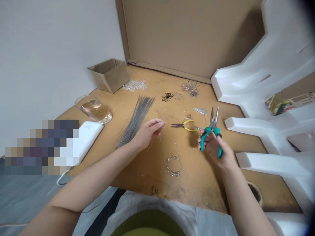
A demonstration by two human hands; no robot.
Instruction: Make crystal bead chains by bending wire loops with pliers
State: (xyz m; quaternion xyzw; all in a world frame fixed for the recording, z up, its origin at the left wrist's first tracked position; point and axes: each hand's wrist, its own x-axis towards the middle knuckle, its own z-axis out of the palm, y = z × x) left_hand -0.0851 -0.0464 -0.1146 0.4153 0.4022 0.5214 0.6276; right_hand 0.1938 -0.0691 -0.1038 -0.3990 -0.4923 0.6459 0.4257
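My right hand (216, 149) grips teal-handled long-nose pliers (212, 129), jaws apart and pointing up and away from me. My left hand (149, 131) is pinched at the fingertips on a thin wire (153, 144) that trails down toward me. Between the hands lie yellow-handled pliers (184, 125) flat on the brown board (147, 170). A loop of wire strung with clear beads (173, 165) lies on the board just in front of my hands.
A bundle of grey wires (136, 119) lies left of my left hand. Farther back are clear beads (134, 85), dark rings (167, 96), tangled wire (190, 88), a small cardboard box (109, 74). A glass (94, 109) and white device (86, 137) sit left; white foam (268, 98) right.
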